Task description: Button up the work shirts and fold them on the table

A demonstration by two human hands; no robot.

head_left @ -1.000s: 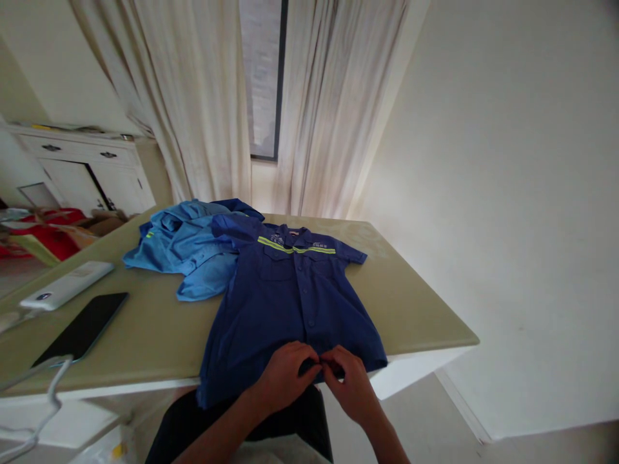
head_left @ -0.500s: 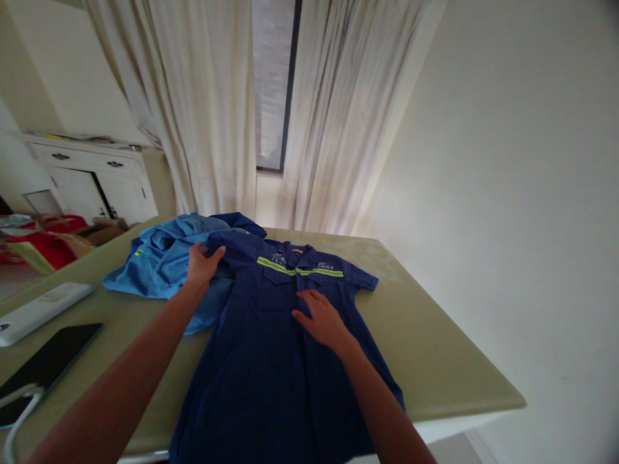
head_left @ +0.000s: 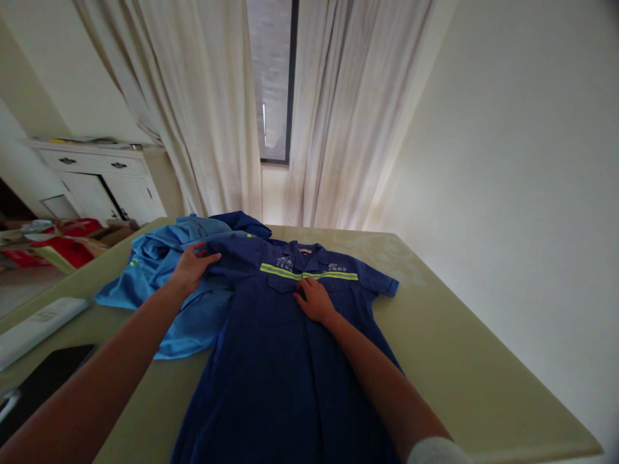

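Observation:
A dark blue short-sleeved shirt (head_left: pixel 290 361) with a yellow-green reflective stripe lies face up and buttoned on the pale green table (head_left: pixel 459 361). My left hand (head_left: pixel 191 267) grips the shirt's left sleeve at the shoulder, fingers closed on the cloth. My right hand (head_left: pixel 314 299) rests on the chest placket just below the stripe, fingers curled down on the fabric. A light blue shirt (head_left: pixel 159 270) lies crumpled under and left of the dark one.
A white remote-like device (head_left: pixel 33 325) and a black phone (head_left: pixel 48 370) lie at the table's left edge. Cream curtains (head_left: pixel 217 109) and a window stand behind the table, a white cabinet (head_left: pixel 101 180) at the left, a wall close on the right.
Both hands left the shirt's hem and reached up: the left took the left sleeve, the right slid up the front to the chest. My head moved closer over the table.

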